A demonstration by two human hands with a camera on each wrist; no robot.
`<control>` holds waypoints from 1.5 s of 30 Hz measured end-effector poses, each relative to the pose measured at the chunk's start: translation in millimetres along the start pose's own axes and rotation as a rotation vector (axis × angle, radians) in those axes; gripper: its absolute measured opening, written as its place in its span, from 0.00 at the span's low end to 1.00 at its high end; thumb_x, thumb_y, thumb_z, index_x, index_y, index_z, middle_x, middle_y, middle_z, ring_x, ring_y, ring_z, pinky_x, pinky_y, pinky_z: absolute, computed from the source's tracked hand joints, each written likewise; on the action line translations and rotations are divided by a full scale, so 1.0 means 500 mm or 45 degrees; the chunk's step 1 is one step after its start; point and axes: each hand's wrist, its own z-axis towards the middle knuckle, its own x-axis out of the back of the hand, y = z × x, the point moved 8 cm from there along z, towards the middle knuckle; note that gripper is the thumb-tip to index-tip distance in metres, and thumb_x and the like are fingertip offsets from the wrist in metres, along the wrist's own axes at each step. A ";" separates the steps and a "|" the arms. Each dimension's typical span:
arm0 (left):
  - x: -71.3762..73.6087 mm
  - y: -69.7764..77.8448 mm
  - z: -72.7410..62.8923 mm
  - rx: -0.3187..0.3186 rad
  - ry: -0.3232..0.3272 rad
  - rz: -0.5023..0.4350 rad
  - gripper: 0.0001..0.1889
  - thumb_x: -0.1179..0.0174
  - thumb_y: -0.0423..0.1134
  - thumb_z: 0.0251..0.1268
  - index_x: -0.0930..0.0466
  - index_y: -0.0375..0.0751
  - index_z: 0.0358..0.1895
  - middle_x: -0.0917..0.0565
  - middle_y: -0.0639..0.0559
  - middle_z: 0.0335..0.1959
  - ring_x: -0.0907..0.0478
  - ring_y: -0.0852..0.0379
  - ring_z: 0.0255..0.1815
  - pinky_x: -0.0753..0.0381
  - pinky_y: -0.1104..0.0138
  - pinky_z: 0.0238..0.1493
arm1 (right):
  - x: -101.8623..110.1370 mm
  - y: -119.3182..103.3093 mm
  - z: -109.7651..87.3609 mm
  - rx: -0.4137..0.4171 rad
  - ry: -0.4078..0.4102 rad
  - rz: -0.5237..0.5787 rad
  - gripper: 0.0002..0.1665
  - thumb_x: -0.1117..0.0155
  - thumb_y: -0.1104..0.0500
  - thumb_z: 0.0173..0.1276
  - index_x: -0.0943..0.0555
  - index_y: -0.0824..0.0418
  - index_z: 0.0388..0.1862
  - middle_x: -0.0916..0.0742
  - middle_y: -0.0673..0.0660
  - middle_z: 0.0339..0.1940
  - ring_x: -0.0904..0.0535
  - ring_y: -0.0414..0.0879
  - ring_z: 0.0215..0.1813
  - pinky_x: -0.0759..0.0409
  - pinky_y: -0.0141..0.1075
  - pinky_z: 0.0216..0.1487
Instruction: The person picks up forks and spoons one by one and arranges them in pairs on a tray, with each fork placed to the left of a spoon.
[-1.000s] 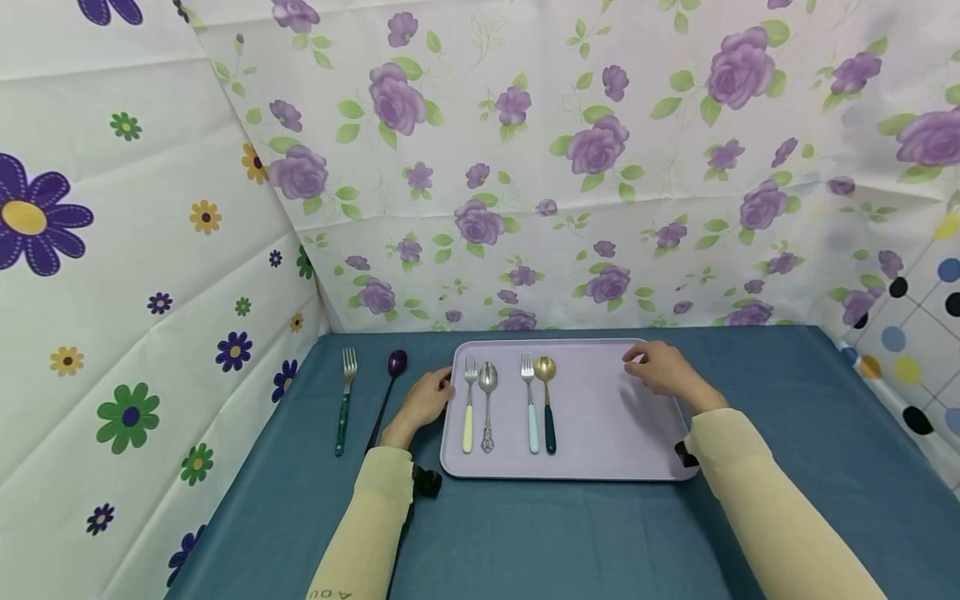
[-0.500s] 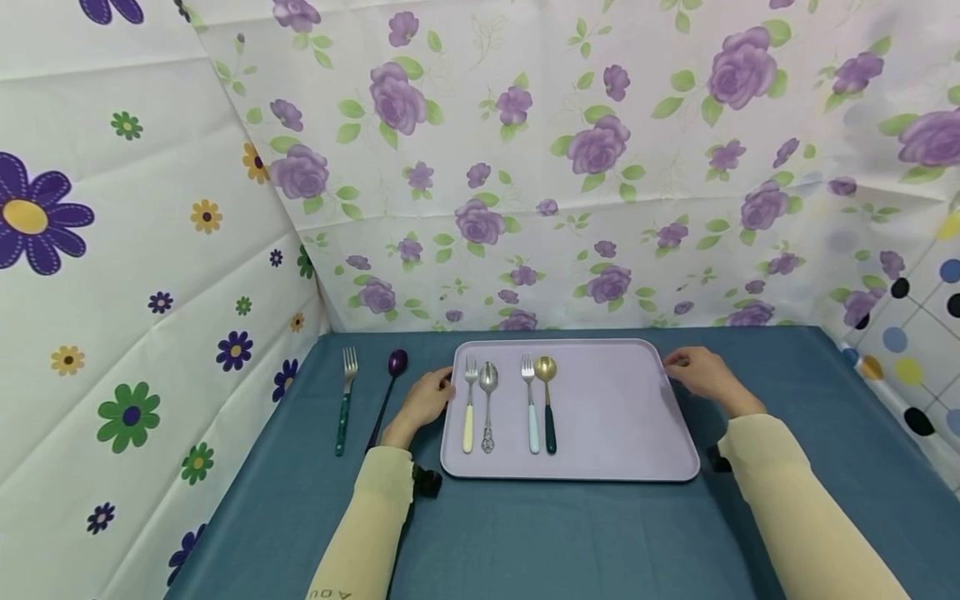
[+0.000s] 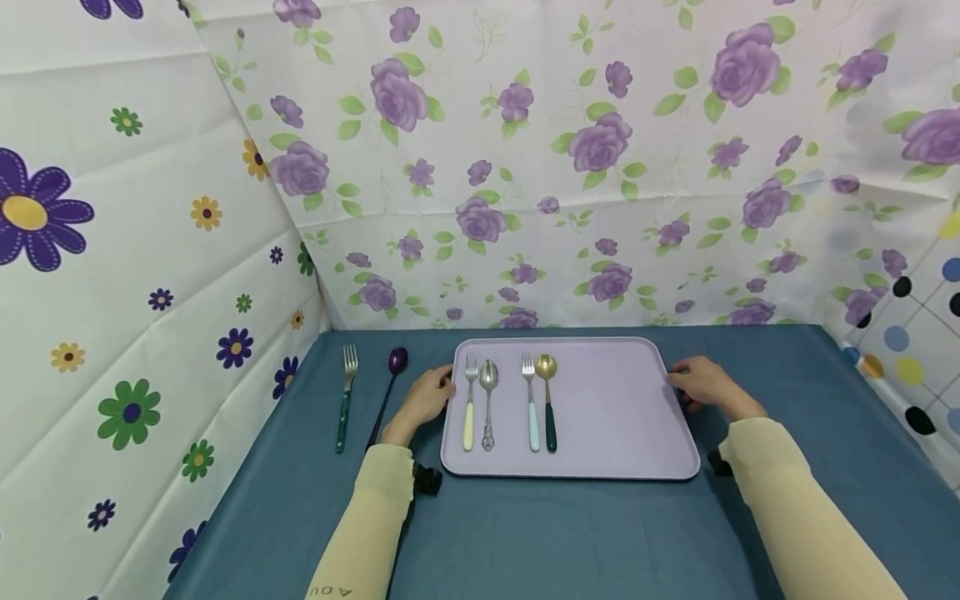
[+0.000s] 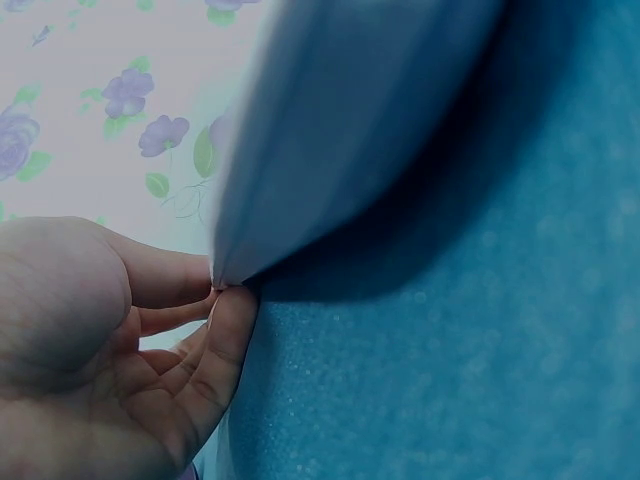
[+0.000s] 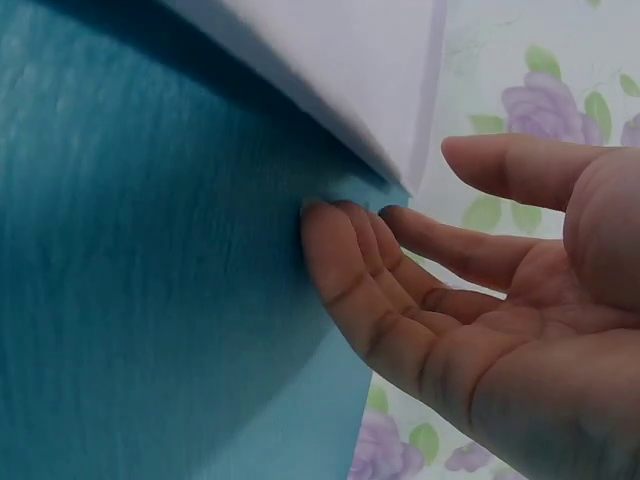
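A pale lilac tray (image 3: 615, 408) lies on the blue-green cloth. My left hand (image 3: 426, 397) pinches its left edge; in the left wrist view the thumb is on one side of the rim (image 4: 290, 180) and the fingers on the other. At the right edge my right hand (image 3: 708, 385) holds nothing. In the right wrist view, its fingers (image 5: 345, 250) are near the underside of the rim, with the thumb apart. On the tray lie a yellow-handled fork (image 3: 468, 408), a silver spoon (image 3: 489, 379), a light-blue-handled fork (image 3: 533, 417) and a gold spoon with dark green handle (image 3: 551, 425).
Left of the tray, a green-handled fork (image 3: 344, 408) and a dark purple spoon (image 3: 397, 362) lie on the cloth (image 3: 555, 533). The spoon is close to my left wrist. A floral sheet (image 3: 540, 167) hangs behind the table.
My right hand has moved right from over the tray to outside its right edge, then its fingers dropped beside the rim. The left hand and the tray have stayed in place.
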 end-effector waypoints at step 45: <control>0.031 0.003 -0.036 -0.008 -0.073 -0.149 0.27 0.50 0.32 0.81 0.38 0.27 0.78 0.21 0.33 0.52 0.15 0.43 0.46 0.15 0.55 0.49 | -0.031 0.006 -0.002 0.061 0.099 0.058 0.30 0.45 0.65 0.74 0.33 0.84 0.68 0.14 0.71 0.42 0.17 0.46 0.25 0.16 0.42 0.29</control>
